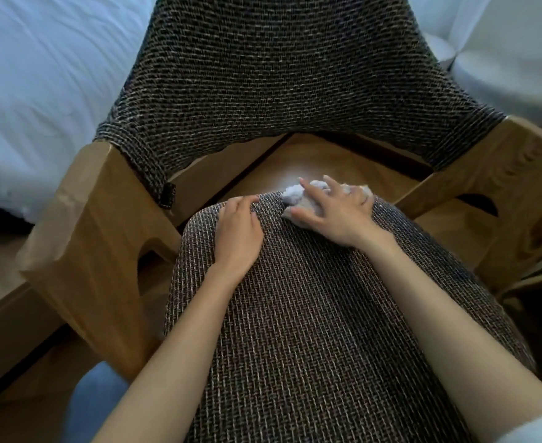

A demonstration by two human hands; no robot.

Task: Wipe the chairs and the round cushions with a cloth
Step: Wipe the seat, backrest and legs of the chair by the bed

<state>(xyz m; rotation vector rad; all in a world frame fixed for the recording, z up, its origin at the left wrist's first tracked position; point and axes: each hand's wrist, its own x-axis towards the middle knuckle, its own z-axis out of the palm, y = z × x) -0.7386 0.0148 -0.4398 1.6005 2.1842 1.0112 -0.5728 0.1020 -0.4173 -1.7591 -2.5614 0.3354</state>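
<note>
Cloth (292, 194): pale crumpled wad at the cushion's far edge, just right of frame centre, partly over the wooden seat behind.
Right hand (333, 212): lies on the cloth with fingers and thumb straight and spread, pressing it against the cushion; grips nothing.
Left hand (237, 233): rests palm down on the cushion, just left of the cloth and apart from it; fingers loosely bent, tips at the far rim; holds nothing.
Cushion (311, 330): brown woven fabric with a rounded far edge; fills the lower centre of the frame, under both forearms.
Chair (295, 75): dark woven back spans the upper centre; bare wooden seat (298, 161) shows between back and cushion; wooden arms (84, 219) flank the cushion at left and right.
Bedding (39, 75): white and creased, upper left of the frame.
Sleeve (541, 426): white, lower right corner.
Floor (23, 404): wood, lower left.
</note>
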